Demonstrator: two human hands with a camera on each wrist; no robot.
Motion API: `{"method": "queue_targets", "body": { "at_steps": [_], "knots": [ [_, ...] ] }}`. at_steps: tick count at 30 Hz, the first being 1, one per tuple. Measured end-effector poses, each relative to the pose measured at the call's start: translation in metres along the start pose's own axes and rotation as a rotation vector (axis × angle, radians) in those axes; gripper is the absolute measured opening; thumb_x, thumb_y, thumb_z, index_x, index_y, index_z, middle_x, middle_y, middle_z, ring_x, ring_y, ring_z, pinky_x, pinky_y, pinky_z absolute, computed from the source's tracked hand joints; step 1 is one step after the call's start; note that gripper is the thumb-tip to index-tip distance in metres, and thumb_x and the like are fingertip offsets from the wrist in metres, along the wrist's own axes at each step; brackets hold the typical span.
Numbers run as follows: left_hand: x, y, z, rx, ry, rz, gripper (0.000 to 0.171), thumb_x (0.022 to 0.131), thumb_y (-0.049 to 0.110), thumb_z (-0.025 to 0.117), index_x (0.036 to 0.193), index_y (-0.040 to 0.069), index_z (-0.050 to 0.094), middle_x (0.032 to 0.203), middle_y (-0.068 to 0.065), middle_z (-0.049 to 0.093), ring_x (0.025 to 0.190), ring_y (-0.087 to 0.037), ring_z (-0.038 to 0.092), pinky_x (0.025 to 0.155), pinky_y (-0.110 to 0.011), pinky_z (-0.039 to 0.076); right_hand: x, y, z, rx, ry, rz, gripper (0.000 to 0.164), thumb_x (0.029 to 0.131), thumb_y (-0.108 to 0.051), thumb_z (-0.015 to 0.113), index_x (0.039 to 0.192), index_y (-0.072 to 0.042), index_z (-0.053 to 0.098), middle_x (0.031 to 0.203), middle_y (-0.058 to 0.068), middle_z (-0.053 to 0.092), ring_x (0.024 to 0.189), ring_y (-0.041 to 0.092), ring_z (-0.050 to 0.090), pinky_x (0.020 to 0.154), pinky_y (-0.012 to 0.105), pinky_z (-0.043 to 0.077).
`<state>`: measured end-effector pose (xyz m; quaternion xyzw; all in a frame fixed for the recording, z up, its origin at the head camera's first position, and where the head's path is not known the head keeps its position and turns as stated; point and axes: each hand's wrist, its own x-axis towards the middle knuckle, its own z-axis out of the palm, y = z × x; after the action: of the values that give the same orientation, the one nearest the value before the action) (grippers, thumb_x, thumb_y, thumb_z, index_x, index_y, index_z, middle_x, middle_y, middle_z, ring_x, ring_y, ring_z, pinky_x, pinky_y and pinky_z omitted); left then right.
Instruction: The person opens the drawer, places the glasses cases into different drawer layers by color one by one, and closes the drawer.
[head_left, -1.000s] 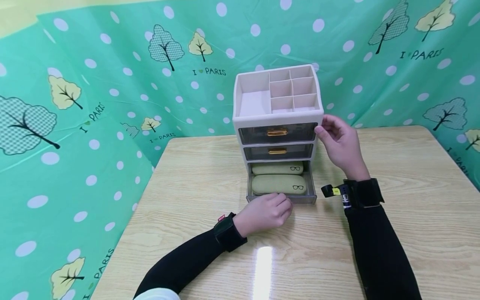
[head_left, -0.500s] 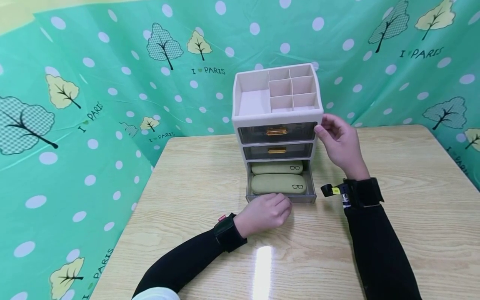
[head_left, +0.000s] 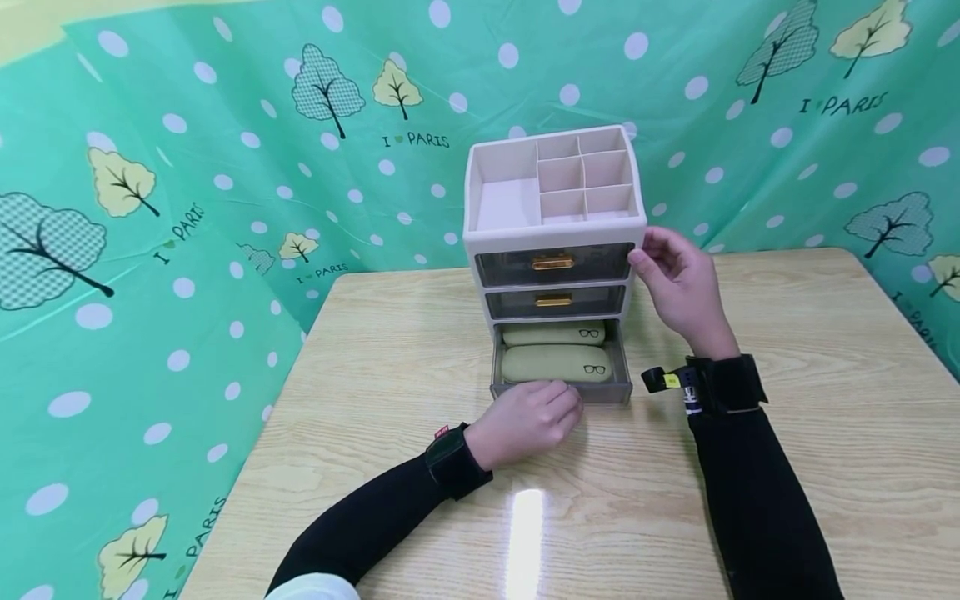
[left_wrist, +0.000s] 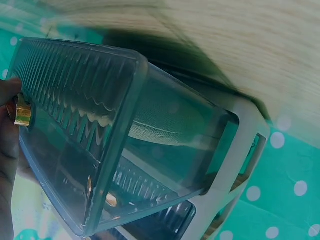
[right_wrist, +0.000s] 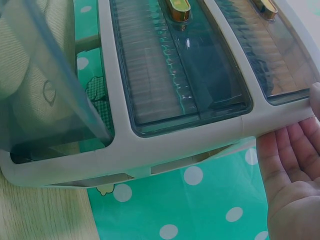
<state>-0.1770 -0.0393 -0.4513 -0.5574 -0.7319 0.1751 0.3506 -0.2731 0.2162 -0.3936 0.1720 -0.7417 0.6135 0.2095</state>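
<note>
A white desktop organizer [head_left: 557, 237] stands on the table with its bottom drawer [head_left: 611, 394] pulled out. Two pale green glasses cases lie in that clear grey drawer, a front case [head_left: 555, 364] and a rear case [head_left: 551, 333], each printed with a small pair of glasses. At the drawer's front, my left hand [head_left: 528, 423] pinches its gold handle [left_wrist: 23, 112]; the left wrist view shows the fingers at it. My right hand [head_left: 682, 292] holds the organizer's right side beside the top drawer, thumb at the front edge and fingers along the side wall.
Above the open drawer, the middle drawer [head_left: 517, 303] and top drawer [head_left: 502, 271] are closed. The organizer's top has a large compartment [head_left: 510, 204] and several small ones. Behind the wooden table [head_left: 390, 350] hangs a green dotted cloth [head_left: 420, 75].
</note>
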Motion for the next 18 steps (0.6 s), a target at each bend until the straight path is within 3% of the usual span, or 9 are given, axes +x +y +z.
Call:
{"method": "queue_targets", "body": {
  "at_steps": [18],
  "knots": [
    [0.001, -0.011, 0.009, -0.039, -0.02, -0.074, 0.024, 0.098, -0.001, 0.062, 0.106, 0.012, 0.08, 0.103, 0.001, 0.074, 0.093, -0.011, 0.067, 0.085, -0.019, 0.058, 0.0, 0.0, 0.001, 0.006, 0.005, 0.008, 0.032, 0.101, -0.01, 0.067, 0.129, 0.004, 0.063, 0.108, 0.003, 0.067, 0.096, 0.014, 0.064, 0.081, 0.015, 0.053]
  ]
}}
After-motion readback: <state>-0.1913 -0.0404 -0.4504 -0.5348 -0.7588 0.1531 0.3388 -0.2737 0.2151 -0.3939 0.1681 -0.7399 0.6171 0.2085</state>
